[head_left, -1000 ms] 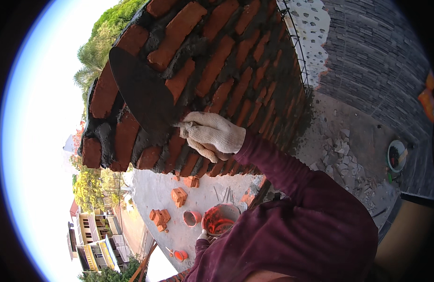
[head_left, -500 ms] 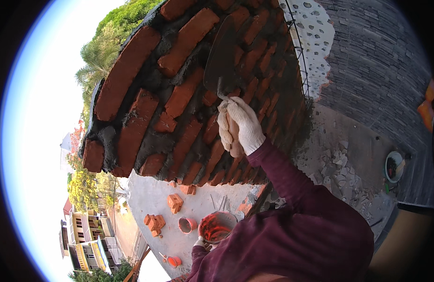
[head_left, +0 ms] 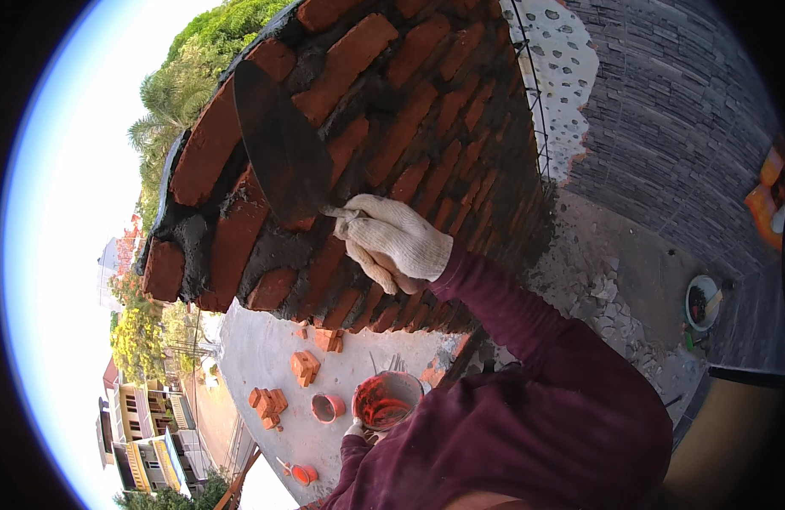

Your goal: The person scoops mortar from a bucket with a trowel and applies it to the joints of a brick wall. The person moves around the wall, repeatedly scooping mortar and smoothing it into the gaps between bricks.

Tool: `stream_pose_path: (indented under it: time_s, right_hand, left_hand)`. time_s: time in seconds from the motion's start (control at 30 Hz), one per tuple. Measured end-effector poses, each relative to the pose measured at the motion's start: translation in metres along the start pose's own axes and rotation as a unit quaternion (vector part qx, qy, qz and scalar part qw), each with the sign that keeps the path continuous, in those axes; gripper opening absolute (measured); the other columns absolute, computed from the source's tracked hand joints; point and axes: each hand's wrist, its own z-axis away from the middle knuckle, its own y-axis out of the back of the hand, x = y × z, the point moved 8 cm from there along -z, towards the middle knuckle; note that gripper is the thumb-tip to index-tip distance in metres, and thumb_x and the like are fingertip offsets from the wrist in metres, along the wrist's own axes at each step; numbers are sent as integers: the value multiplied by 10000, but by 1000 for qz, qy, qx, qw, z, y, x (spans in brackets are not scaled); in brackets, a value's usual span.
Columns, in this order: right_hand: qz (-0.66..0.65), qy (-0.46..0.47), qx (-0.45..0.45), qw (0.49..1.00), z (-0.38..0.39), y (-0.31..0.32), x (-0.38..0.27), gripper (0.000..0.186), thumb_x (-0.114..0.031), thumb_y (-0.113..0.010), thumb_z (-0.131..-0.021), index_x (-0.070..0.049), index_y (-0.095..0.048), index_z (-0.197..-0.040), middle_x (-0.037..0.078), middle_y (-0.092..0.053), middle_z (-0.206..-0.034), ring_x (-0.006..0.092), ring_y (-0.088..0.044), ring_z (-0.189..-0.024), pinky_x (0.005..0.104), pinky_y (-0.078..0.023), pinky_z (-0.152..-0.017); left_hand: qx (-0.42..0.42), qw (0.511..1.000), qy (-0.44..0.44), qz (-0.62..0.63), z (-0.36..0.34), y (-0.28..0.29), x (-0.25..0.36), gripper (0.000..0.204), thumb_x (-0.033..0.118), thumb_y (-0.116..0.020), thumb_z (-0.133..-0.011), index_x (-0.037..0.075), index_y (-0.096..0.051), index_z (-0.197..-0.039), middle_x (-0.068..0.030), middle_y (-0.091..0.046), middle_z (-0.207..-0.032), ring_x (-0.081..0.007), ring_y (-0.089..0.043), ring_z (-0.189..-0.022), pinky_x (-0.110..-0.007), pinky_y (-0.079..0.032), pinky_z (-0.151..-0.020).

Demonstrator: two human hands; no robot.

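Before the left part of a brick wall (head_left: 409, 110), a broad, dark trowel (head_left: 282, 140) slants with its rounded end toward the far left; whether the blade touches the bricks cannot be told. Its handle is enclosed by the right hand (head_left: 394, 242), in a pale knitted glove, the fingers curled and pressed together around it. Dark grey mortar (head_left: 278, 251) lies in the joints and partly over the brick faces.

Nearer, below the wall, the left hand (head_left: 356, 428), also gloved, is at the left side of a bucket (head_left: 408, 391) with red-orange patches inside; the sleeve and body hide much of this hand, so its full grip cannot be told. Just left of the bucket stands a smaller pail (head_left: 328, 408); farther left are stacked bricks (head_left: 267, 403), and nearer, a small orange container (head_left: 304, 474).

To the right lie pale rubble (head_left: 609, 310) and a round basin (head_left: 703, 302), with a grey stone-clad wall (head_left: 665, 119) beyond. At far left are trees (head_left: 188, 89); at near left, buildings (head_left: 150, 416).
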Motion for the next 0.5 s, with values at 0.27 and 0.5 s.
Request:
stream_pose_path:
  time_s: [0.27,0.5]
  right_hand:
    - [-134,42,159,977,28,47,28,252,-284,-471,-1067,-46,-554,-1063,89,-596,-728,167,-537,-409,299,-463,-344]
    - [-283,-27,340,896,100,102,99,249,-316,-525,-1042,-67,-541,-1023,72,-572,-684,177,-552,-424,347,-470,-358]
  left_hand:
    - [-16,999,21,-28,2,5,-11,530,621,-467,-994,129,-617,-1119,-80,-655,-1030,-300,-609,-901,-509,-526,-765]
    - [-37,998,32,-49,-7,3,-8,568,652,-468,-978,125,-613,-1134,-89,-664,-1047,-308,-618,-930,-518,-519,-778]
